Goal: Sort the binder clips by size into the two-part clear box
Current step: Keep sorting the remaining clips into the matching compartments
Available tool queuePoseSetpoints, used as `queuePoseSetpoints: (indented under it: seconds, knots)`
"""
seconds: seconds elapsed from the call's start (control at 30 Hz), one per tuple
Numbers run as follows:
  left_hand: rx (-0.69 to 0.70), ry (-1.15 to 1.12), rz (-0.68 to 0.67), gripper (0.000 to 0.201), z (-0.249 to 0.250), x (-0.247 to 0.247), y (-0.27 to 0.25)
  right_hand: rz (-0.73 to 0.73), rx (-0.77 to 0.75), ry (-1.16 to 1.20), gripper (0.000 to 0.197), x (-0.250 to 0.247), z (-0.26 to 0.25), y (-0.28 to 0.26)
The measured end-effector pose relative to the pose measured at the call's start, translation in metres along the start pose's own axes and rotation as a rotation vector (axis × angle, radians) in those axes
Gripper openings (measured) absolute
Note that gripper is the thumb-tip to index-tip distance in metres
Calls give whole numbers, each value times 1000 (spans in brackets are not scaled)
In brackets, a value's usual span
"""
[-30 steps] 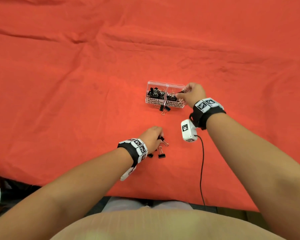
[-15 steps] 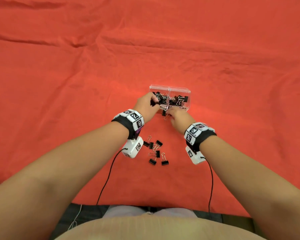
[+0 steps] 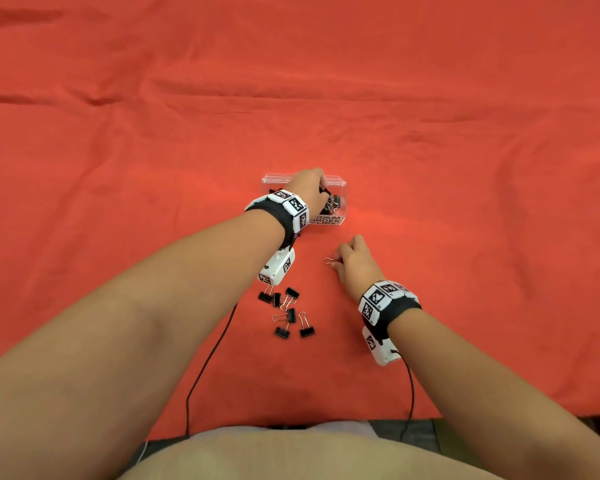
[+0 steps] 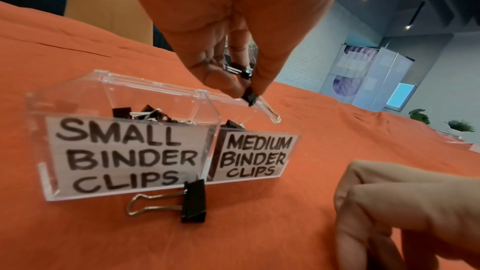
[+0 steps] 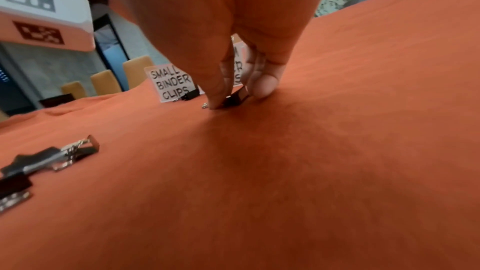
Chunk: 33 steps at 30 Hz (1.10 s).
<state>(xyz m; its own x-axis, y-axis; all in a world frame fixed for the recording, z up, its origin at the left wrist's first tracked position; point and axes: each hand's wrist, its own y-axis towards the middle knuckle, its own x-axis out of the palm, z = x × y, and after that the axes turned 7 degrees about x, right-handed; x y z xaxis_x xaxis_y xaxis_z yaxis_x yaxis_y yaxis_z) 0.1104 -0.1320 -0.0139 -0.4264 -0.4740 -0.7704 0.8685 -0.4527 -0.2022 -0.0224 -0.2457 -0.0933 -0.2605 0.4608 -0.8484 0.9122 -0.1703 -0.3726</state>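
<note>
The two-part clear box (image 3: 340, 184) stands mid-cloth, labelled small on the left and medium on the right (image 4: 255, 157), with black clips in both parts. My left hand (image 3: 321, 194) hovers over the medium part and pinches a black binder clip (image 4: 249, 98) at its fingertips, with a second clip (image 4: 239, 70) held higher in the fingers. My right hand (image 3: 338, 263) is down on the cloth in front and to the right of the box. Its thumb and fingers pinch a black binder clip (image 5: 233, 100) whose wire handle (image 3: 329, 260) sticks out to the left.
Several loose black clips (image 3: 286, 311) lie in a cluster on the red cloth near me, below the left wrist. One more clip (image 4: 193, 200) lies right against the box front. Two wrist camera cables (image 3: 205, 365) trail to the table's near edge.
My left hand has moved from the box's left side to over the medium part. My right hand has drawn back from the box front and to the right, down onto a clip on the cloth.
</note>
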Motion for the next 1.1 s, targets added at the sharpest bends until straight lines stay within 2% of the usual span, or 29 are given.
queuePoseSetpoints:
  seconds: [0.13, 0.23, 0.33, 0.4, 0.5, 0.6, 0.67, 0.73, 0.8, 0.87, 0.97, 1.1]
  knots:
    - [70, -7, -43, 36, -7, 2, -5, -49, 29, 73, 13, -7, -1, -3]
    - [108, -43, 41, 33, -17, -2, -21, -103, 107, 174, 7, -21, -9, -2]
    - [60, -117, 71, 21, -35, -1, -50, -2, 64, 293, 4, -48, -26, 8]
    - [37, -108, -9, 16, -50, 4, -75, 80, 10, 290, 4, -66, -40, 20]
    - [13, -20, -174, 17, -72, 14, -111, 118, -11, 230, 5, -79, -54, 43]
    - [-11, 26, -263, 21, -88, 23, -137, 169, -103, 106, 8, -76, -70, 51]
    - [-29, 40, -269, 23, -94, 28, -149, 164, -198, 41, 13, -67, -82, 47]
    - [-45, 67, -276, 26, -97, 33, -157, 70, -260, -56, 18, -50, -90, 41]
    - [-60, 91, -283, 28, -98, 36, -163, -53, -268, -201, 23, -30, -91, 37]
    - [-64, 104, -269, 29, -99, 38, -168, -103, -267, -301, 28, -14, -88, 35]
    - [-68, 106, -253, 28, -101, 40, -172, -113, -253, -358, 35, -4, -82, 32]
    - [-64, 112, -251, 23, -102, 42, -174, -17, -225, -345, 28, 5, -75, 23]
